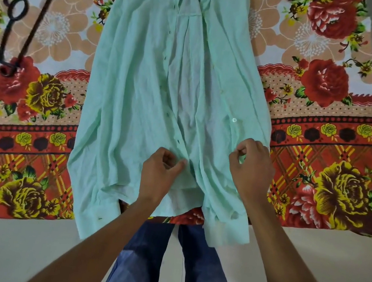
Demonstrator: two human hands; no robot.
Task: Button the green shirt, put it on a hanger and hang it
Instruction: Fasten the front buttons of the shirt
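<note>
Pinching limp, light green shirt (139,60) at lower plackets, my left hand (163,170) and right hand (251,168) both clamped (should bunch easily).

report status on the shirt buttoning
Left hand pinches buttonhole edge near hem, right hand pinches button edge. Green shirt flat, front open, unbuttoned. Black hanger lies apart on floral bedsheet; nothing blocking.

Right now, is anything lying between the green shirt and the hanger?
Nothing visible does. The black hanger lies apart from the green shirt, with only the flowered sheet between them. The left hand and the right hand pinch the shirt's lower front edges.
</note>
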